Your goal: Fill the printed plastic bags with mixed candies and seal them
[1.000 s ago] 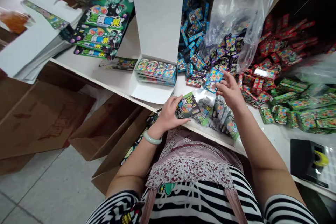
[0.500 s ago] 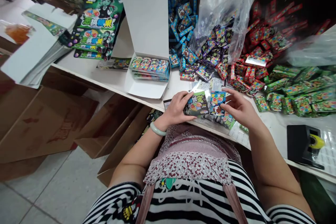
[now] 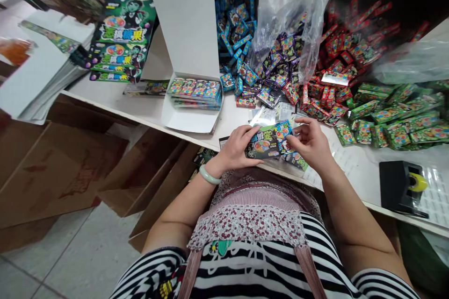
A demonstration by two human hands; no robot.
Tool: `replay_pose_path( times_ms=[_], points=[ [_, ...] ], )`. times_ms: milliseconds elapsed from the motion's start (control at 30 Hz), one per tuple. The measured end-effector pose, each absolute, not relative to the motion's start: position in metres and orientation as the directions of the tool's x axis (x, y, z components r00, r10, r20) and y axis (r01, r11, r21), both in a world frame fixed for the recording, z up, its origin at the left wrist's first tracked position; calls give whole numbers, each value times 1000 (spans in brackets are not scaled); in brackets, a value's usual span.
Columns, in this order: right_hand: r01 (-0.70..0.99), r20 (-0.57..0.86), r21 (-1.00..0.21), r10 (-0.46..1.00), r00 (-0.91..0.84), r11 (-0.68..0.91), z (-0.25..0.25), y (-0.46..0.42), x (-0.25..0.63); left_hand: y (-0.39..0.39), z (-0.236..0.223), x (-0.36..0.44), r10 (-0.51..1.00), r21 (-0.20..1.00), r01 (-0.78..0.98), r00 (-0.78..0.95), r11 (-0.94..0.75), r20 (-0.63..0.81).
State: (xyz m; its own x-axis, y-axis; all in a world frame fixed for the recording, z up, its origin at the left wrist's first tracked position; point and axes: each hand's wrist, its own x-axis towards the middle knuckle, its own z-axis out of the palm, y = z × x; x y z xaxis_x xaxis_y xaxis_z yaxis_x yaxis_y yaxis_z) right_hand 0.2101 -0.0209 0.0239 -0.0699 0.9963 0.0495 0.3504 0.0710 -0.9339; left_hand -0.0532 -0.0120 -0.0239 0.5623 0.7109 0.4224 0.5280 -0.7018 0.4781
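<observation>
My left hand (image 3: 239,149) grips a dark packet with green print (image 3: 263,143) between thumb and fingers, held near the table's front edge. In my right hand (image 3: 310,142) is a small blue candy box (image 3: 283,136), pinched at its right side. The box's left edge meets or overlaps the right end of the dark packet; I cannot tell whether it is partly inside. Under and behind both hands lie more green-and-black packets (image 3: 297,160) and clear plastic. A white open carton (image 3: 191,120) with rows of small candy packs (image 3: 195,89) stands to the left.
Heaps of blue boxes (image 3: 242,32), purple boxes (image 3: 280,72), red boxes (image 3: 329,96) and green boxes (image 3: 396,131) lie along the back and right. A tape dispenser (image 3: 400,187) sits at the right front. Printed display cards (image 3: 121,39) and cardboard boxes (image 3: 59,163) are on the left.
My right hand has brought the blue candy box from near the heaps down and toward me, to the dark packet's right end. My left hand keeps its grip on the packet. The view has shifted.
</observation>
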Motion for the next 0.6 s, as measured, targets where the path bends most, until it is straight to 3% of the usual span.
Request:
replay_pose_path(
  times_ms=[267, 433, 600],
  points=[
    [352, 25, -935, 999, -45, 39, 22, -8, 207, -9, -24, -55, 735, 502, 542, 563, -674, 379],
    [468, 33, -883, 999, -9, 34, 19, -8, 200, -10, -27, -48, 778, 544, 557, 489, -627, 395],
    [493, 124, -851, 982, -145, 180, 7, -17, 191, -13, -34, -42, 804, 548, 589, 441, -594, 398]
  ],
)
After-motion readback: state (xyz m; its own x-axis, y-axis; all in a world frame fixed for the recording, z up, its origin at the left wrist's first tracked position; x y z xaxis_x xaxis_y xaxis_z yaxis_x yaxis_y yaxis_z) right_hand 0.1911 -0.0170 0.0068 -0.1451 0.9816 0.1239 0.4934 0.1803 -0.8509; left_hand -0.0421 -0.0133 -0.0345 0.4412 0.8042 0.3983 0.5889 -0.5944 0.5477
